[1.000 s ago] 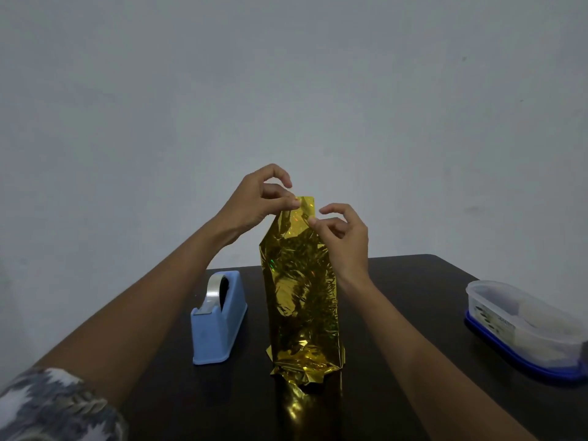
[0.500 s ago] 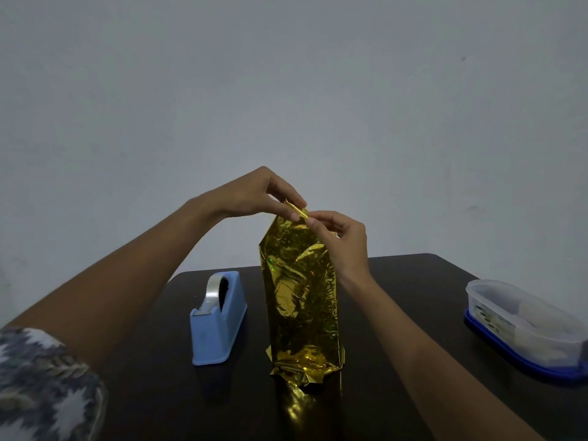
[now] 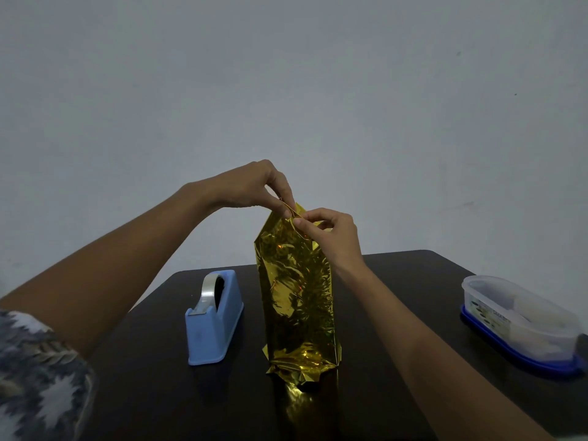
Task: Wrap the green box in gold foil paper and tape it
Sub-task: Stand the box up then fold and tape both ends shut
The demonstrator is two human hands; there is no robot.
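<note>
The foil (image 3: 297,297) stands upright as a tall wrapped parcel on the table (image 3: 413,281), just right of the dispenser (image 3: 213,323); the box inside is hidden. The left hand (image 3: 251,186) pinches the foil's top flap from above, fingers curled. The right hand (image 3: 331,232) pinches the same flap just right of it. A tub (image 3: 518,323) sits well right of the foil.

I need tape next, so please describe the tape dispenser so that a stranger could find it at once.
On the dark table, a tall gold-wrapped package stands in the middle. Left of it sits the tape dispenser. It alone is light blue, a wedge holding a clear tape roll.
</note>
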